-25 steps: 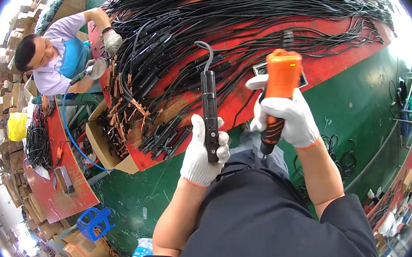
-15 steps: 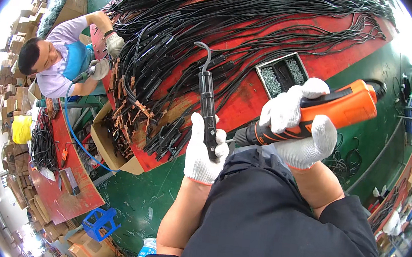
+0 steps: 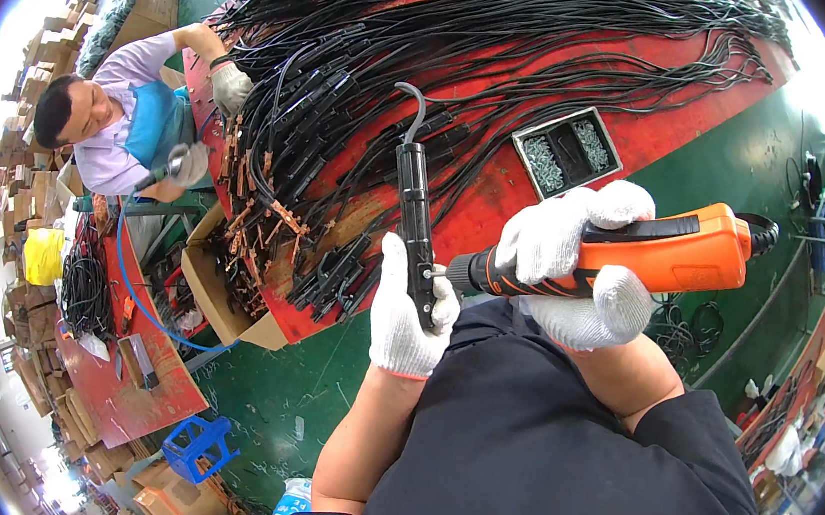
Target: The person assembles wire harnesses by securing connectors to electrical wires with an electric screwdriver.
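Observation:
My left hand [image 3: 408,319], in a white knit glove, is closed round the lower end of a black tubular handle [image 3: 415,203]. A short grey-black cable curves out of the handle's top. My right hand [image 3: 573,259], gloved as well, grips an orange and black electric screwdriver [image 3: 679,253] held level, its nose pointing left. The screwdriver's tip meets the side of the handle beside my left fingers, at a small silver screw [image 3: 434,273]. Part of the grip is hidden by my right fingers.
A red table [image 3: 650,107] carries many black cables [image 3: 516,42] and a pile of black handles [image 3: 312,111]. A tray [image 3: 566,153] of screws stands near its edge. At left, a co-worker [image 3: 130,122] works beside a cardboard box [image 3: 219,282] with copper-coloured parts. A blue stool [image 3: 199,448] stands lower left.
The screwdriver has moved left and slightly closer to the handle, its nose now up against it. My left hand and the handle have barely shifted. The co-worker's lower hand has moved.

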